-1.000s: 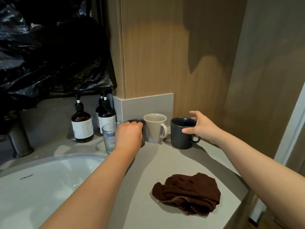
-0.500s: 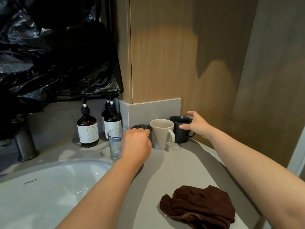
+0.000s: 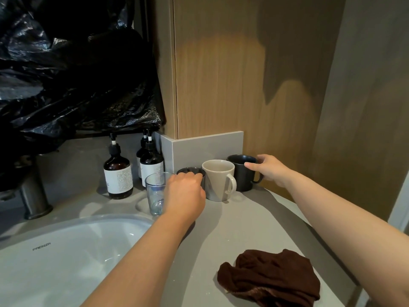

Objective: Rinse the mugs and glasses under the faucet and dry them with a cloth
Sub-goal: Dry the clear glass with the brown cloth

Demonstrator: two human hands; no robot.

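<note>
**Grey vanity counter: two hands taking hold of vessels for rinsing**

Grey stone countertop [image 3: 232, 229] runs from a white sink [image 3: 66, 251] on the left to a wood-panelled corner on the right, with black plastic sheeting [image 3: 66, 74] hanging above. At far left stands the metal base of the faucet [image 3: 33, 191]; its spout is hidden. Next come brown pump bottles [image 3: 118, 176], then a clear glass [image 3: 156, 193], upright just beside the sink's rim. Immediately right of the glass, the left hand [image 3: 186, 196] has its fingers curled round the near side of a small dark cup [image 3: 191, 171]. The fingertips are out of sight, so the firmness of the hold cannot be told. A beige mug [image 3: 218, 180] stands just beside the cup, with its handle turned to the right. Behind it, in the corner, the right hand [image 3: 269, 169] pinches the rim of a dark mug [image 3: 242, 173] between thumb and fingers, close above the handle. A crumpled brown cloth [image 3: 269, 278] lies near the front edge, well apart from the vessels.

The step in hand appears to be the first pick-up, and nothing looks rinsed yet. Each vessel is best lifted straight up before it is swung left, because the beige mug stands between the two held pieces and the glass crowds the left wrist. A rim pinch is a weak hold on ceramic, so moving the grip to the handle would be safer. The cloth should stay dry until a piece has been rinsed.
</note>
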